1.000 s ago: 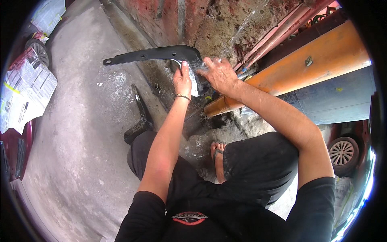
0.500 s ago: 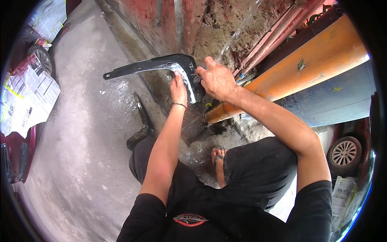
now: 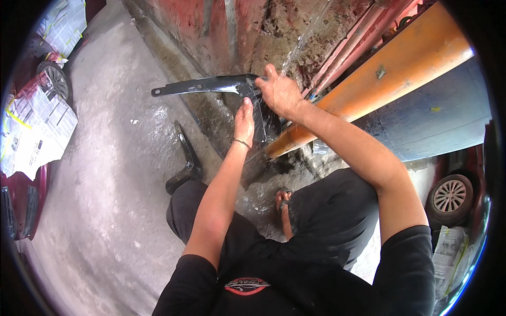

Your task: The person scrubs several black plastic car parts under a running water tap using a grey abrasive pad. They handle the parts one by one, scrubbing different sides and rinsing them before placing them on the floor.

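Note:
A wet black L-shaped plastic part (image 3: 211,86), with slots in its long arm, is in my left hand (image 3: 244,124). That hand is closed on the part below its bend, thumb up along the inner edge. At the bend, my right hand (image 3: 282,96) touches the part with curled fingers, one finger raised. What its fingers may hold is hidden. A thin stream of water (image 3: 296,52) falls from above at my right hand. Another black angled part (image 3: 188,158) lies on the wet floor beside my left knee.
A stained red wall (image 3: 242,37) rises in front, with a gutter along its foot. To the right lean a large orange pipe (image 3: 363,87) and a blue-grey panel (image 3: 437,113). Car wheels (image 3: 449,200) and newspaper sheets (image 3: 39,126) are at the sides.
The L-shaped part has tilted and shifted slightly right, so its white-sudsed face shows much less. My left hand moved right with it, while my right hand stayed near the bend.

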`<action>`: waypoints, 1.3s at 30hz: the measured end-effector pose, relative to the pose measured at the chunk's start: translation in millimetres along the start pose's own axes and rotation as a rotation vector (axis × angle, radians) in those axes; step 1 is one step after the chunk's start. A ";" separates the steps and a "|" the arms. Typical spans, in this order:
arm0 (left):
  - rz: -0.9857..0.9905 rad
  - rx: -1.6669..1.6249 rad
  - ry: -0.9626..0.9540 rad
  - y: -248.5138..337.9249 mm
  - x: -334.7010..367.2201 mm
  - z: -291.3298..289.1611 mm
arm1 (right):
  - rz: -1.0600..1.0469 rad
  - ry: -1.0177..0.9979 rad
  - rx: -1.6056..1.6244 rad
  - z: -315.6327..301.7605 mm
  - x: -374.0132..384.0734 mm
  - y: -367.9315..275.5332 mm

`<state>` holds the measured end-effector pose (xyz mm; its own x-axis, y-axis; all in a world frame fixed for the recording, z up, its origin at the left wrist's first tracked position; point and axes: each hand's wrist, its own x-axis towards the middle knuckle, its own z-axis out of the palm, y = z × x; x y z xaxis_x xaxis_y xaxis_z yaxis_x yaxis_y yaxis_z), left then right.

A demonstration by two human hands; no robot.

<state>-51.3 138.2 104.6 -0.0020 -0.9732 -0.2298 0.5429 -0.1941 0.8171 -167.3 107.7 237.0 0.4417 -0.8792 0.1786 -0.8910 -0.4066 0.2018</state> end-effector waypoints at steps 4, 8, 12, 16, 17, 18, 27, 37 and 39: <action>0.067 0.032 -0.099 -0.5 17.0 -24.4 | -0.011 -0.283 0.069 -6.1 -10.7 -6.4; 0.099 -0.054 -0.127 2.8 38.9 -34.7 | 0.174 -0.259 0.267 -9.4 -26.9 -10.5; -0.062 -0.251 -0.157 10.8 37.5 -35.2 | 0.358 -0.404 0.334 -27.4 -25.5 -7.6; -0.162 -0.340 -0.169 8.2 45.6 -42.3 | 0.072 -0.724 0.226 -37.0 -38.9 -12.9; -0.163 -0.332 -0.169 5.1 44.6 -43.9 | 0.047 -0.816 0.197 -31.1 -42.1 -20.7; -0.171 -0.329 -0.172 1.5 40.7 -41.0 | 0.029 -0.916 0.166 -26.2 -48.5 -25.0; -0.234 -0.306 -0.138 -28.3 34.8 -32.2 | 0.112 -0.975 0.316 -25.5 -63.0 -17.4; -0.202 -0.330 -0.174 -36.6 23.4 -30.7 | 0.114 -0.146 0.246 -29.2 -38.9 -21.3; -0.268 -0.341 -0.138 -38.2 20.6 -25.0 | 0.027 -0.235 0.075 -10.7 -37.3 -16.6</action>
<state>-51.0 128.7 55.4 -0.2797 -0.9060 -0.3178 0.7535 -0.4123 0.5121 -167.8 149.9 237.3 0.3886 -0.9202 -0.0472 -0.9115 -0.3914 0.1268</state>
